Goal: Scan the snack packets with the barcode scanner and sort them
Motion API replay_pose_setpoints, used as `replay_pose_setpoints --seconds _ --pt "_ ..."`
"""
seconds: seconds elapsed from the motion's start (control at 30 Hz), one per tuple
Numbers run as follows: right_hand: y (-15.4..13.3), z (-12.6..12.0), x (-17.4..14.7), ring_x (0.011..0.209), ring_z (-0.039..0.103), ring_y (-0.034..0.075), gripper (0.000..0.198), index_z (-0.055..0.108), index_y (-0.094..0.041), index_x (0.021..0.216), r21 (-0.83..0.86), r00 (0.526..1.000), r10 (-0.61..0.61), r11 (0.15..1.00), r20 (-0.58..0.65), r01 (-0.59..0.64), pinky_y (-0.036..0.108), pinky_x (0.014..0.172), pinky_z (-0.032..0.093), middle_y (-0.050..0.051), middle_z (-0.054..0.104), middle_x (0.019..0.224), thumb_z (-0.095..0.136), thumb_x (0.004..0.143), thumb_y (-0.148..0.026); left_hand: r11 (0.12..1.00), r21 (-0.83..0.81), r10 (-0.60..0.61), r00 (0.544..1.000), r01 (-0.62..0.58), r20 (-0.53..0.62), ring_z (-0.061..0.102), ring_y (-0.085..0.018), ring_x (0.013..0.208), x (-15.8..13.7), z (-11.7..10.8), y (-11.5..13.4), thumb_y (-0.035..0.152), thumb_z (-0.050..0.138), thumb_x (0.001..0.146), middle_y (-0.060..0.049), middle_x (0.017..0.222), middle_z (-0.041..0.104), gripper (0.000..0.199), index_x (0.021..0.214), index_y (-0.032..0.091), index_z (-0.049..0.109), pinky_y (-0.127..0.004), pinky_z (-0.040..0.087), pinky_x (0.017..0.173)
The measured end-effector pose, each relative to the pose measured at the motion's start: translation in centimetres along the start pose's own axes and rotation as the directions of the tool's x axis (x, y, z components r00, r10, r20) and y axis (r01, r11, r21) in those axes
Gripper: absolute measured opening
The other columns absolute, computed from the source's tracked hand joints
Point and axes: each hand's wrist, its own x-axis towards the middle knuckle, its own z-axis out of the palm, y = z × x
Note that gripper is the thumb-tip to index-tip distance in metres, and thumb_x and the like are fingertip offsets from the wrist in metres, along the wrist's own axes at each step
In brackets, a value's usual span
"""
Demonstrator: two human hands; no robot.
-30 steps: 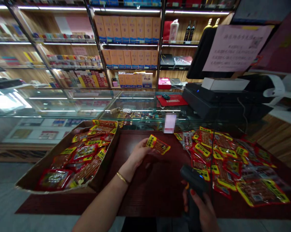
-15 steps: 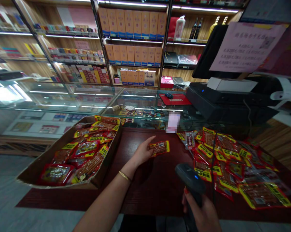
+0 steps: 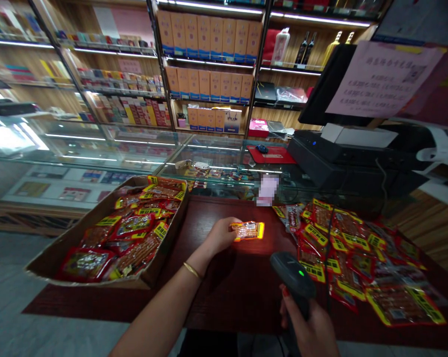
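My left hand (image 3: 224, 234) is closed on one end of a small red and yellow snack packet (image 3: 249, 230), held over the dark wooden counter (image 3: 212, 208). Bright reddish light falls on the packet and the wood around it. A black barcode scanner (image 3: 292, 271) with a lit green light is gripped by its handle in my right hand (image 3: 311, 322). The scanner's head points forward toward the packet. To the left stands an open cardboard box (image 3: 149, 277) of similar packets. On the right lies a loose pile of snack packets (image 3: 343, 243).
Beyond the counter is a glass display case (image 3: 209, 144) with a red mouse pad (image 3: 274, 154) on top. A monitor (image 3: 324, 84) and a black cash register unit (image 3: 343, 158) stand at the right. The scanner's cable (image 3: 330, 233) crosses the packet pile.
The scanner's light has turned from blue to green, and a reddish glow now falls on the packet. My left hand has tilted slightly, its raised finger now lowered. My right hand has barely moved.
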Motion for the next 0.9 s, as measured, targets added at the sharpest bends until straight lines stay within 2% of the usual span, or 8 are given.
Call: replay_pose_setpoints --seconds 0.17,0.27,0.33,0.43,0.6,0.73,0.83,0.9 --pt "-0.2 0.0 -0.1 0.059 0.067 0.022 0.061 0.070 -0.023 0.067 0.033 1.000 0.003 0.999 -0.025 -0.002 0.032 0.061 0.051 0.006 0.071 0.057 0.059 0.085 -0.081 0.997 0.059 -0.047 0.998 0.050 -0.039 0.073 -0.019 0.080 -0.1 0.1 0.8 0.000 0.060 0.069 -0.006 0.090 0.081 0.037 0.096 0.016 0.079 -0.026 0.055 0.075" --pt "-0.6 0.7 0.2 0.056 0.064 0.018 0.056 0.070 -0.022 0.067 0.236 0.999 -0.030 0.971 -0.043 0.039 0.028 0.058 0.050 0.003 0.068 0.056 0.065 0.086 -0.074 0.997 0.015 -0.080 0.996 0.080 -0.037 0.074 -0.020 0.079 -0.2 -0.1 1.6 -0.002 0.061 0.067 -0.005 0.088 0.081 0.038 0.096 0.016 0.078 -0.025 0.056 0.073" --pt "-0.6 1.3 0.7 0.051 0.061 0.013 0.051 0.072 -0.020 0.074 0.449 0.999 -0.029 0.893 -0.029 0.039 0.024 0.053 0.048 0.000 0.067 0.057 0.072 0.084 -0.069 0.995 -0.026 -0.097 0.994 0.096 -0.043 0.075 -0.020 0.079 -0.3 -0.2 1.8 0.000 0.066 0.067 -0.004 0.086 0.081 0.037 0.098 0.016 0.078 -0.025 0.057 0.072" --pt "0.0 1.9 1.5 0.042 0.058 0.010 0.053 0.077 -0.017 0.100 0.717 0.997 0.003 0.695 0.080 -0.060 0.019 0.043 0.042 -0.003 0.068 0.057 0.083 0.076 -0.065 0.981 -0.119 -0.158 0.987 0.154 -0.022 0.074 -0.020 0.073 -0.3 -0.3 1.6 0.007 0.072 0.069 -0.005 0.085 0.081 0.036 0.103 0.015 0.077 -0.026 0.057 0.067" --pt "1.1 2.3 2.2 0.036 0.056 0.009 0.055 0.077 -0.015 0.103 0.840 0.995 -0.043 0.540 0.094 -0.056 0.018 0.038 0.039 -0.004 0.067 0.053 0.083 0.077 -0.063 0.920 -0.332 -0.209 0.977 0.207 0.030 0.073 -0.017 0.069 0.5 0.9 1.7 0.018 0.084 0.068 -0.009 0.096 0.082 0.046 0.112 0.015 0.073 -0.022 0.053 0.059" --pt "0.8 2.3 2.3 0.034 0.055 0.009 0.055 0.077 -0.014 0.096 0.879 0.994 -0.074 0.475 0.083 -0.038 0.018 0.037 0.039 -0.003 0.066 0.050 0.085 0.073 -0.063 0.917 -0.371 -0.109 0.988 0.144 0.112 0.074 -0.017 0.079 3.3 4.8 4.6 0.024 0.088 0.069 -0.011 0.105 0.081 0.050 0.116 0.014 0.073 -0.023 0.056 0.064" --pt "0.5 2.3 2.1 0.034 0.053 0.008 0.057 0.076 -0.015 0.094 0.894 0.995 -0.071 0.447 0.064 -0.026 0.017 0.037 0.039 -0.005 0.065 0.048 0.086 0.070 -0.066 0.941 -0.334 0.018 0.974 0.060 0.225 0.074 -0.018 0.079 6.3 10.1 8.5 0.023 0.083 0.074 -0.010 0.103 0.081 0.047 0.119 0.014 0.073 -0.026 0.058 0.068" --pt "0.5 2.4 1.9 0.034 0.052 0.008 0.057 0.073 -0.017 0.092 0.902 0.997 -0.057 0.432 0.043 -0.014 0.017 0.037 0.039 -0.005 0.065 0.048 0.085 0.071 -0.068 0.975 -0.203 0.146 0.950 -0.091 0.274 0.075 -0.020 0.084 8.5 14.1 11.5 0.018 0.077 0.079 -0.009 0.102 0.082 0.041 0.119 0.016 0.074 -0.029 0.059 0.074"
